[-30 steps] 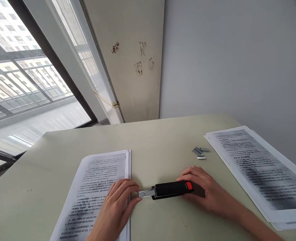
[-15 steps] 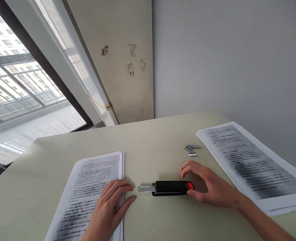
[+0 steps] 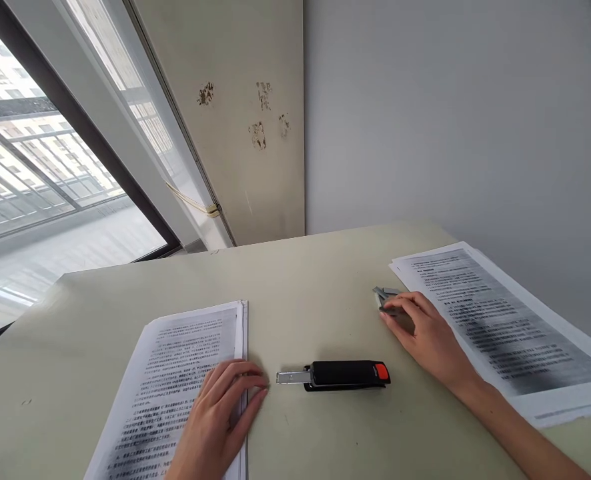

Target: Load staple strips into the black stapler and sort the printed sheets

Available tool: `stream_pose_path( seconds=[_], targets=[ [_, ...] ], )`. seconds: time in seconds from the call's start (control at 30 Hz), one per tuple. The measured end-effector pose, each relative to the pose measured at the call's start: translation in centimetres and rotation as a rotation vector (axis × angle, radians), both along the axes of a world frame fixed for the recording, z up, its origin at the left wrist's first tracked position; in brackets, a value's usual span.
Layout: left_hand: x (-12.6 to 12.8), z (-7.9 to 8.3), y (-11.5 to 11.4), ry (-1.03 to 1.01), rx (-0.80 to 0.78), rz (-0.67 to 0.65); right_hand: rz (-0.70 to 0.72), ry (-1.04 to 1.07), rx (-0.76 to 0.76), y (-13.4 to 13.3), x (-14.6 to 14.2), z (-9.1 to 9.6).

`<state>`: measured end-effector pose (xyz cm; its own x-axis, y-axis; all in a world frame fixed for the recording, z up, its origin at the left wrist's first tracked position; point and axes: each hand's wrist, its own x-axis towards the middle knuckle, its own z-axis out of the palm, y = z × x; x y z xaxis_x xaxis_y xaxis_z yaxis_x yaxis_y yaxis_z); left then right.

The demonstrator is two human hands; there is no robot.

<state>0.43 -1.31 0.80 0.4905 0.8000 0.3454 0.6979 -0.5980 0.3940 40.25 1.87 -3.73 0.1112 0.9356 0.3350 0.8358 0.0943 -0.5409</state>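
Observation:
My left hand (image 3: 220, 413) rests over the right edge of a printed paper stack (image 3: 175, 360), fingers loosely curved, holding nothing. Just right of its fingertips lies a black stapler (image 3: 343, 375) with a red end button, its metal staple tray (image 3: 293, 378) sticking out to the left. My right hand (image 3: 423, 337) is above and right of the stapler, at a small pile of grey staple strips (image 3: 389, 292). Its thumb and fingertips are pinched on one staple strip (image 3: 389, 311); the fingers partly cover the pile.
Another stack of printed sheets (image 3: 485, 320) lies on the right, partly under my right forearm. The pale table (image 3: 295, 287) ends at a grey wall (image 3: 450, 120) and a stained panel (image 3: 255, 187). A window (image 3: 40, 153) is at the left.
My right hand has left the stapler's red end, moved up and right to the staple strips, and closed on one. My left thumb has drawn nearer the fingers.

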Motion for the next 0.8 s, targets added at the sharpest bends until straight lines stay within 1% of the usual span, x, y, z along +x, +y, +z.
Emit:
stream_pose_path(
  seconds=[0.17, 0.3, 0.5, 0.8],
  targets=[
    [-0.19, -0.10, -0.11, -0.009, -0.002, 0.000, 0.063, 0.001, 0.027, 0.03, -0.18, 0.10],
    [-0.07, -0.08, -0.11, -0.014, 0.000, 0.007, 0.099, 0.062, 0.018, -0.20, -0.49, 0.05],
    [0.23, 0.18, 0.07, -0.010, 0.004, 0.016, 0.067, 0.144, -0.039, -0.56, -0.89, 0.14],
    [0.22, 0.35, 0.03, -0.015, 0.011, 0.026, 0.068, 0.088, -0.070, -0.58, -0.71, 0.91]
  ],
)
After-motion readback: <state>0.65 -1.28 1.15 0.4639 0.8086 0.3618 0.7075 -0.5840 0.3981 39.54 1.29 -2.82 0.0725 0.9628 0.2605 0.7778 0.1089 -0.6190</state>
